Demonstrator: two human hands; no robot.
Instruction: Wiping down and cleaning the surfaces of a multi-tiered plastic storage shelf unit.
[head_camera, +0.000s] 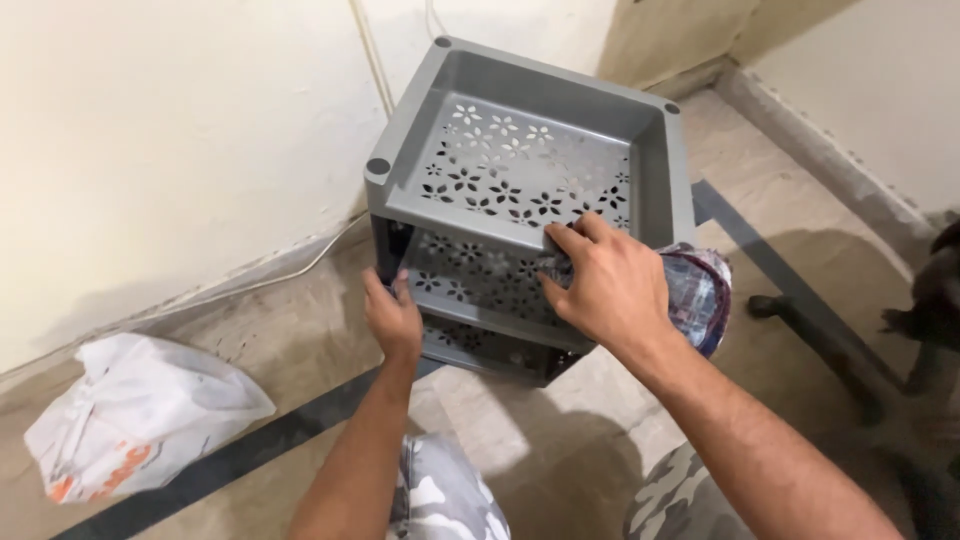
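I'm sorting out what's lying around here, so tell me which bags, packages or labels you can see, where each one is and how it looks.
Plastic bag: on the floor by the wall at lower left, crumpled, tied at the top, white with orange print.
No other packages, labels, signs or screens show.

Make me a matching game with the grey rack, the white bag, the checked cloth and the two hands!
Things:
1. grey rack
2. white plastic bag
3. checked cloth
4. left hand

Places:
A. lying on the floor at the left, by the wall
B. gripping the rack's front left post
C. bunched under the right hand at the rack's front edge
D. standing in the corner, flower-shaped holes in its shelves

Pairs: 1-D, 2-A, 3-C, 4-B
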